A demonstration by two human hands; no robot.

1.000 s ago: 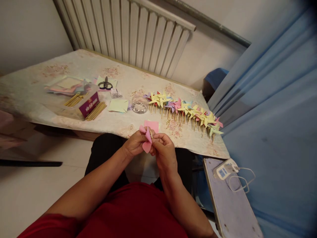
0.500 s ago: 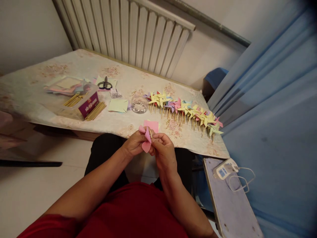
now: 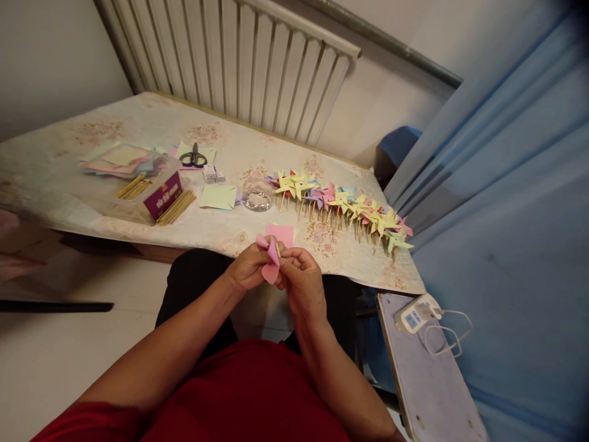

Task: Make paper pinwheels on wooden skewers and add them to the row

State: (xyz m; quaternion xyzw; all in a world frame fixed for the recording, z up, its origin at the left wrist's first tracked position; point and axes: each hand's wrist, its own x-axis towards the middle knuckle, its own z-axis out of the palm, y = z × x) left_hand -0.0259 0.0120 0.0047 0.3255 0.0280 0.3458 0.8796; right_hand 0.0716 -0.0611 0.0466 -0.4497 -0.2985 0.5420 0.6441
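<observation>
At the left of the worktop (image 3: 216, 228), loose coloured papers (image 3: 122, 158) lie back from the near edge, beyond a clear box (image 3: 162, 199) with a purple label. The box holds sticks; a stick bundle (image 3: 177, 209) lies along its right side, probably to be within easy reach. Scissors (image 3: 194, 159) rest on paper sheets farther back, perhaps because they are less needed; small white boxes (image 3: 213, 174) sit just beside. Nearer the front edge, a pale green paper stack (image 3: 218, 197) and a round clear dish (image 3: 257, 199) of shiny bits stand close together, likely for picking from.

In front of the near edge, the left hand (image 3: 251, 265) pinches the curled pink paper (image 3: 271, 261) between thumb and fingers, presumably so its folds stay gathered. A pale stick (image 3: 278, 249) shows at the paper's right side. A flat pink sheet (image 3: 281, 234) lies beyond, on the worktop. The right hand (image 3: 302, 273) has its fingers drawn together, seemingly pinching the stick; the tips are partly hidden.

Finished pinwheels (image 3: 340, 199) run in a row toward the near right corner, stems facing the front edge, perhaps to keep their blades together.
</observation>
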